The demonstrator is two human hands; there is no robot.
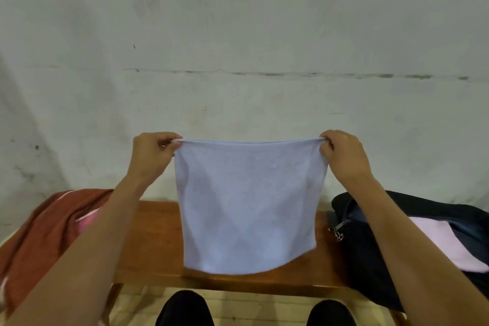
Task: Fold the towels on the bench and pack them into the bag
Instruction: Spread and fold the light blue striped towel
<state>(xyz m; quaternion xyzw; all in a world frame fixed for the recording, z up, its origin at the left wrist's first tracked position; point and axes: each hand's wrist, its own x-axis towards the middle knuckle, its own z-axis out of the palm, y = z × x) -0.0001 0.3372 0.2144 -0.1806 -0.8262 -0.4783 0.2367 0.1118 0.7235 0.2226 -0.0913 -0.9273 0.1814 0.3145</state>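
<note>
I have the left hand (152,152) pinching one top corner of the pale blue towel (247,204) and the right hand (342,152) pinching the other, each grip closed on the hem with fingers curled over it. The towel hangs stretched between them, upright in front of the wall, its lower edge reaching down over the wooden tabletop (156,241). Whether that edge touches the wood or hangs just clear I cannot say from this angle.

I judge this to be the start of folding this towel: it is spread flat and square, with no fold in it that I can see. The next move calls for bringing the two corners together, or laying the cloth down on the bare middle of the tabletop and doubling it over, keeping the edges matched so it packs neatly.

On my right the dark bag (375,254) lies open on the tabletop with a folded pink towel (439,243) inside, so part of the packing looks done. On my left a rust-brown towel (45,241) lies heaped, with a bit of bright pink cloth (87,222) showing under it.

My forearms cover much of both sides; the heap and the bag run out of frame, so I cannot count what remains.
</note>
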